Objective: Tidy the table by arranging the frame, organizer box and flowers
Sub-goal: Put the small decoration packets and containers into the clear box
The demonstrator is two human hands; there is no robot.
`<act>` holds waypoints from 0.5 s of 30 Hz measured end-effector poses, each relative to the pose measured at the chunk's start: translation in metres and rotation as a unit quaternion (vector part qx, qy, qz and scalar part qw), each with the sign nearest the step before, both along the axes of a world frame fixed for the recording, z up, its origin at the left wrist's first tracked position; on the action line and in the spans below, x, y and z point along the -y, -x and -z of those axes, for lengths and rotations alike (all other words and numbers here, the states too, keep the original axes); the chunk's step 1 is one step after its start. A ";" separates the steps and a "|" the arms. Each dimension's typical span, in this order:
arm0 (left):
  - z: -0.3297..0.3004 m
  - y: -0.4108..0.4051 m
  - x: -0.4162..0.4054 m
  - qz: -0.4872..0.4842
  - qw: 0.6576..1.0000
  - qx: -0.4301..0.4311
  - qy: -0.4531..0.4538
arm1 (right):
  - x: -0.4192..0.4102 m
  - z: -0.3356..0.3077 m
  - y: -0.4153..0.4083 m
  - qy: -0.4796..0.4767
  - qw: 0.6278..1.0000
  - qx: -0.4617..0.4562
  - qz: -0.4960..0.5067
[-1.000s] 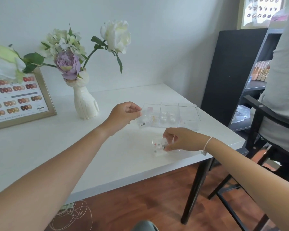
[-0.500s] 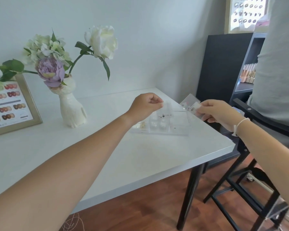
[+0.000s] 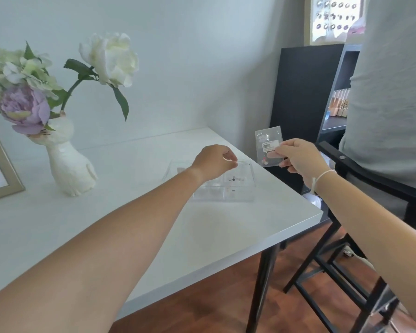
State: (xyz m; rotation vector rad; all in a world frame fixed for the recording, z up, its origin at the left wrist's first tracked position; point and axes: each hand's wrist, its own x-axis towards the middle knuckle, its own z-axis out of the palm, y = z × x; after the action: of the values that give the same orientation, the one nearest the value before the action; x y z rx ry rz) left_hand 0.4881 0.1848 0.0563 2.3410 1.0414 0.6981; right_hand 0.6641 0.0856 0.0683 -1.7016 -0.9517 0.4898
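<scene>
A clear organizer box (image 3: 238, 188) with small beads in its compartments lies near the right edge of the white table (image 3: 130, 224). My left hand (image 3: 215, 162) hovers over the box with fingers pinched; whether it grips the box rim is unclear. My right hand (image 3: 298, 157) holds a small clear packet (image 3: 267, 145) upright in the air, past the table's right edge. White and purple flowers (image 3: 34, 92) stand in a white vase (image 3: 70, 164) at the back left. A gold frame (image 3: 0, 169) leans at the far left, mostly cut off.
A black chair (image 3: 346, 236) stands right of the table, with a person in a grey top (image 3: 389, 92) close behind it. A dark shelf unit (image 3: 305, 92) sits against the wall. Wooden floor shows below the table's front edge.
My right hand lifted the small packet off the table and carried it up and right, past the table edge. My left hand stayed over the organizer box. The view panned right.
</scene>
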 end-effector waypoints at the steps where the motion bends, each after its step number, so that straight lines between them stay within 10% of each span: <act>1: 0.002 0.000 -0.002 -0.002 1.000 -0.022 -0.006 | -0.002 0.002 0.002 0.002 1.000 -0.001 0.002; 15: 0.012 0.072 -0.012 -0.082 0.988 0.126 -0.045 | -0.021 0.032 0.044 0.003 0.999 -0.049 0.012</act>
State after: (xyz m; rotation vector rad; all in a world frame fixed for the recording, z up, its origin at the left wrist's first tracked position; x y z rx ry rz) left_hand 0.4162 0.1966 0.0448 2.1853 1.1145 1.0941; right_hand 0.6203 0.1065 0.0364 -1.6773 -0.8587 0.5563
